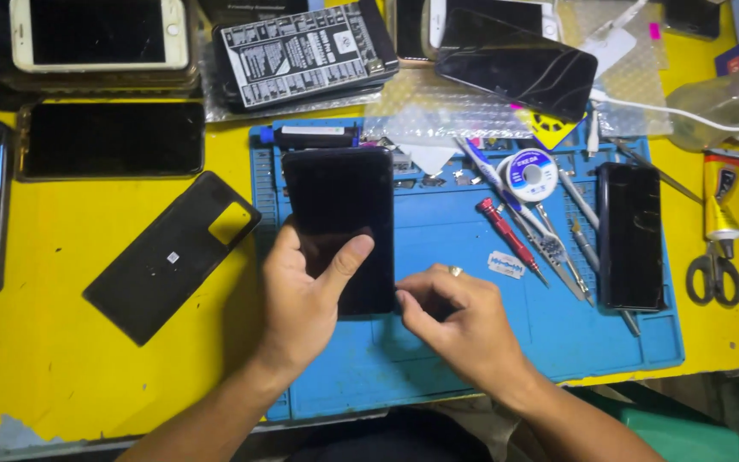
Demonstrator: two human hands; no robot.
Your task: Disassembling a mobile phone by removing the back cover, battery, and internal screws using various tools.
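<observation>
Head view: left hand [301,291] clasps a black phone [339,224] on the blue mat [472,342], thumb across its dark screen. Right hand [455,321] pinches the phone's lower right edge with closed fingertips. Right of that grip lie a razor blade [506,264] and red screwdriver [506,235]; left lies a black back cover [173,255]

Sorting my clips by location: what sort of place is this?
Most likely a phone repair bench: the left hand steadies a black phone on a blue work mat, with a red screwdriver and several other phones lying around.
</observation>
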